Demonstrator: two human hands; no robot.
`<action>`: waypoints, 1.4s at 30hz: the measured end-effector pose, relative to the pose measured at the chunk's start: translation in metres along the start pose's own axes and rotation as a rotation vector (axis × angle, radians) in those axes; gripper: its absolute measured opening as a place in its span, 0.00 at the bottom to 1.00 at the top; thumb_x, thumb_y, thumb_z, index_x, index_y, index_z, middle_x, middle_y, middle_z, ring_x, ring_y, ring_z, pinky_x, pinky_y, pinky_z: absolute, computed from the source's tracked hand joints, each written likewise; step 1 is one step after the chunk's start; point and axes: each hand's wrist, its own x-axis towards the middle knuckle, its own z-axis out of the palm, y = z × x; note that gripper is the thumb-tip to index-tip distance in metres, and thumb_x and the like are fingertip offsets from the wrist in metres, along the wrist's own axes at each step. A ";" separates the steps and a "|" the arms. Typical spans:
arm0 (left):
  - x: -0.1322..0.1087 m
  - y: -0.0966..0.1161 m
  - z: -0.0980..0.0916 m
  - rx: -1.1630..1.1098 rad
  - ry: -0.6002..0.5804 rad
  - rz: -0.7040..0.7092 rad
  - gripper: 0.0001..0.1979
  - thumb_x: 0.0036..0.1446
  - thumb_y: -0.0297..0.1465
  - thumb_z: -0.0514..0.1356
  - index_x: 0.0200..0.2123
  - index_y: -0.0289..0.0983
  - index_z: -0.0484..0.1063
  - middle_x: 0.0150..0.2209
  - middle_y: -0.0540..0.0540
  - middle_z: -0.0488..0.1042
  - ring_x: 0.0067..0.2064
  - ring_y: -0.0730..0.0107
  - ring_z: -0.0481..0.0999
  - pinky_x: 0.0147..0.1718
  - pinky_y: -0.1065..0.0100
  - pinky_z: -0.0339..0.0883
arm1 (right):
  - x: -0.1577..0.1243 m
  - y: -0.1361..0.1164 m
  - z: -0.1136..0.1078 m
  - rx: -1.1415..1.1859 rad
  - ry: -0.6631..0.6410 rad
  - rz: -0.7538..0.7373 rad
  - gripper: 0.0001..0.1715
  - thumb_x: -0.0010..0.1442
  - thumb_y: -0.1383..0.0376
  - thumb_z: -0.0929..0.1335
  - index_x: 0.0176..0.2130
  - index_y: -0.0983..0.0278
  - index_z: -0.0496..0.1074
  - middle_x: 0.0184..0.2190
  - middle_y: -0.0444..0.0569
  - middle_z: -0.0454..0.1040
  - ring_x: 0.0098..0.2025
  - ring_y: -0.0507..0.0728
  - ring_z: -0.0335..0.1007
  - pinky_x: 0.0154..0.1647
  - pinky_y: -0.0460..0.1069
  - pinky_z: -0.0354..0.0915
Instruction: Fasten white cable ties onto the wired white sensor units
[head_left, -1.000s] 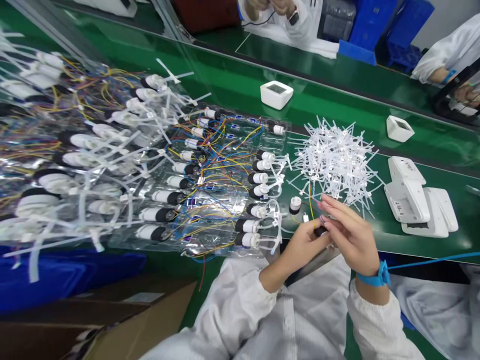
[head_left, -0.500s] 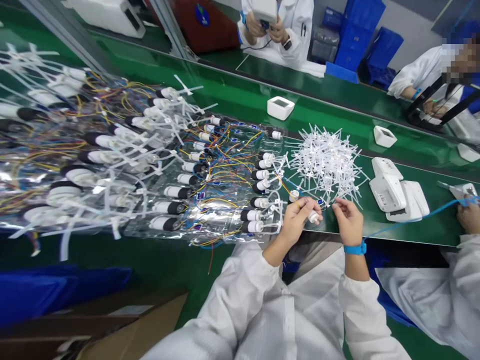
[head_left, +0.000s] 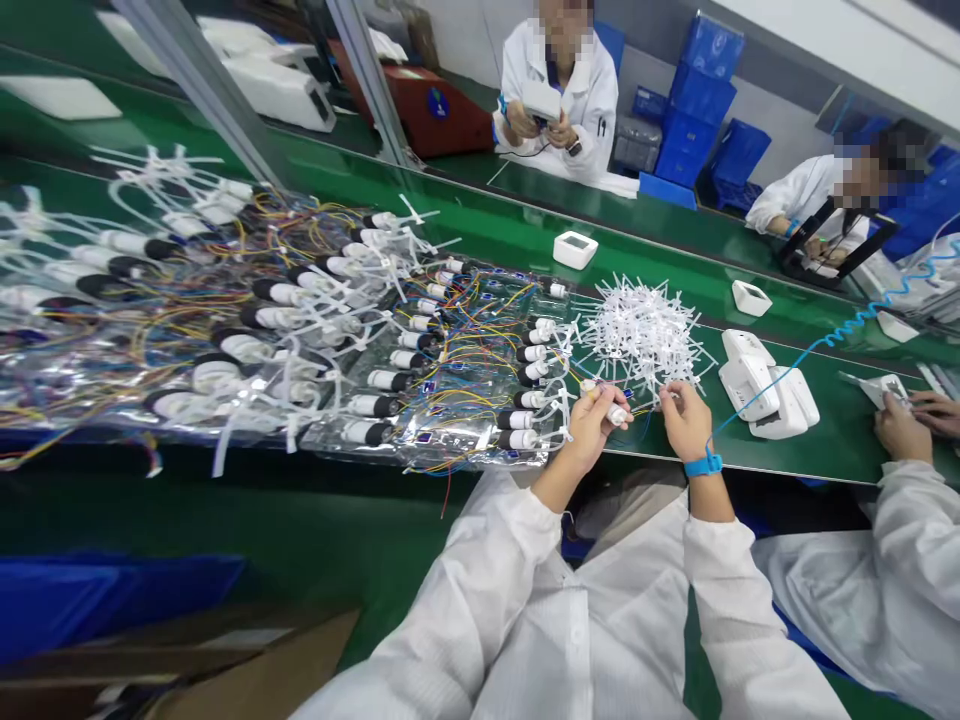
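Note:
My left hand [head_left: 586, 432] is closed around a small white cylindrical part [head_left: 617, 414], perhaps a little motor or pump, with thin coloured wires by it. Fingers curled and thumb near the index finger, my right hand [head_left: 685, 418] is a short way to the right. What it pinches, if anything, is too small to make out. Just behind both hands rises a heap of short white tube pieces with fittings [head_left: 641, 330]. Left of my left hand, white cylinders with black bands [head_left: 517, 439] lie in rows on clear plastic, joined to coloured wires.
More wired cylinders with white tubes [head_left: 277, 318] cover the bench on the left. White device housings [head_left: 772, 395] are stacked at right, crossed by a coiled blue cord [head_left: 806, 350] from my wristband. A co-worker's hand [head_left: 904, 430] works farther right. Other people sit across the green belt [head_left: 502, 225].
The view has tilted up, showing more of the people opposite. My right hand's thumb and fingers have drawn closer together. My left hand still holds the white cylinder.

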 end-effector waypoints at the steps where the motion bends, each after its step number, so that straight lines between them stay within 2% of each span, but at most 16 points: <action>1: 0.000 0.000 0.000 -0.005 -0.005 0.002 0.29 0.53 0.54 0.78 0.34 0.34 0.76 0.30 0.49 0.77 0.28 0.73 0.79 0.26 0.74 0.73 | -0.001 -0.001 -0.003 0.034 -0.036 0.032 0.17 0.71 0.50 0.67 0.45 0.59 0.75 0.39 0.52 0.85 0.31 0.60 0.80 0.34 0.55 0.76; 3: 0.001 -0.001 0.000 -0.005 -0.016 0.006 0.28 0.55 0.54 0.77 0.34 0.34 0.75 0.30 0.49 0.76 0.28 0.74 0.79 0.27 0.74 0.73 | -0.003 -0.002 -0.008 0.124 -0.085 0.071 0.18 0.72 0.48 0.67 0.47 0.59 0.73 0.42 0.52 0.86 0.29 0.59 0.81 0.27 0.52 0.75; 6: 0.001 -0.003 0.000 0.004 -0.026 0.005 0.28 0.57 0.53 0.76 0.35 0.34 0.75 0.31 0.49 0.76 0.29 0.74 0.79 0.27 0.74 0.73 | -0.008 0.001 -0.010 0.222 -0.047 0.055 0.20 0.72 0.46 0.68 0.49 0.59 0.73 0.46 0.54 0.86 0.38 0.62 0.86 0.25 0.51 0.76; 8: 0.001 -0.003 -0.001 0.006 -0.026 -0.002 0.28 0.56 0.54 0.76 0.35 0.35 0.76 0.31 0.49 0.77 0.29 0.74 0.80 0.27 0.75 0.73 | -0.010 0.005 -0.010 0.212 -0.001 0.019 0.20 0.72 0.47 0.68 0.51 0.59 0.75 0.47 0.54 0.86 0.43 0.64 0.86 0.28 0.52 0.78; 10: 0.001 -0.003 0.000 0.019 -0.023 -0.008 0.29 0.55 0.55 0.76 0.35 0.35 0.76 0.31 0.49 0.77 0.29 0.74 0.80 0.27 0.75 0.73 | -0.009 0.010 -0.011 0.145 0.023 -0.026 0.21 0.73 0.48 0.68 0.53 0.60 0.77 0.46 0.54 0.86 0.43 0.63 0.86 0.33 0.54 0.80; 15: 0.001 -0.002 0.000 0.052 -0.023 -0.027 0.30 0.54 0.56 0.76 0.36 0.34 0.77 0.31 0.48 0.77 0.30 0.73 0.81 0.27 0.74 0.74 | -0.005 0.022 -0.019 0.004 0.007 -0.154 0.21 0.76 0.52 0.66 0.54 0.61 0.81 0.48 0.56 0.86 0.45 0.64 0.84 0.46 0.58 0.81; 19: 0.002 -0.004 -0.002 0.053 -0.023 -0.047 0.30 0.52 0.56 0.77 0.35 0.34 0.77 0.31 0.49 0.77 0.29 0.72 0.81 0.26 0.75 0.73 | -0.006 0.027 -0.029 0.030 0.010 -0.189 0.20 0.76 0.54 0.66 0.56 0.60 0.81 0.50 0.56 0.85 0.46 0.64 0.84 0.48 0.59 0.79; 23: 0.002 -0.005 -0.004 0.067 -0.044 -0.057 0.29 0.53 0.56 0.77 0.35 0.34 0.77 0.31 0.49 0.77 0.29 0.72 0.81 0.25 0.74 0.74 | -0.010 0.032 -0.041 0.056 -0.057 -0.177 0.18 0.76 0.54 0.68 0.55 0.59 0.82 0.50 0.55 0.85 0.37 0.59 0.83 0.43 0.56 0.78; 27: 0.001 -0.004 -0.004 0.069 -0.056 -0.063 0.28 0.54 0.55 0.77 0.36 0.35 0.78 0.31 0.49 0.78 0.29 0.71 0.81 0.26 0.74 0.74 | -0.018 0.035 -0.050 0.152 -0.107 -0.078 0.19 0.76 0.53 0.69 0.56 0.58 0.81 0.45 0.54 0.86 0.35 0.59 0.82 0.30 0.52 0.73; 31: 0.000 -0.004 -0.004 0.064 -0.065 -0.065 0.28 0.56 0.55 0.76 0.36 0.35 0.79 0.31 0.49 0.78 0.30 0.70 0.82 0.27 0.73 0.75 | -0.030 0.023 -0.050 0.424 -0.034 0.028 0.22 0.74 0.53 0.72 0.62 0.56 0.73 0.45 0.52 0.87 0.32 0.57 0.81 0.22 0.48 0.66; 35: 0.001 -0.005 -0.005 0.069 -0.071 -0.071 0.28 0.55 0.55 0.76 0.37 0.35 0.79 0.31 0.48 0.78 0.30 0.69 0.82 0.27 0.73 0.75 | -0.036 0.001 -0.042 0.672 0.009 0.075 0.18 0.70 0.55 0.76 0.51 0.54 0.69 0.40 0.48 0.88 0.25 0.55 0.79 0.18 0.45 0.62; 38: -0.001 -0.003 -0.005 0.060 -0.083 -0.071 0.28 0.56 0.55 0.76 0.36 0.35 0.77 0.31 0.48 0.78 0.30 0.70 0.82 0.26 0.73 0.74 | -0.035 -0.009 -0.035 0.753 -0.006 0.132 0.15 0.67 0.54 0.77 0.44 0.58 0.72 0.40 0.52 0.88 0.24 0.54 0.79 0.16 0.44 0.60; 42: -0.003 -0.001 -0.006 0.022 -0.137 -0.071 0.27 0.59 0.53 0.75 0.33 0.35 0.73 0.31 0.48 0.77 0.29 0.70 0.81 0.25 0.73 0.72 | -0.034 -0.011 -0.025 0.965 0.047 0.234 0.16 0.65 0.55 0.76 0.47 0.62 0.81 0.44 0.58 0.89 0.18 0.52 0.71 0.12 0.45 0.53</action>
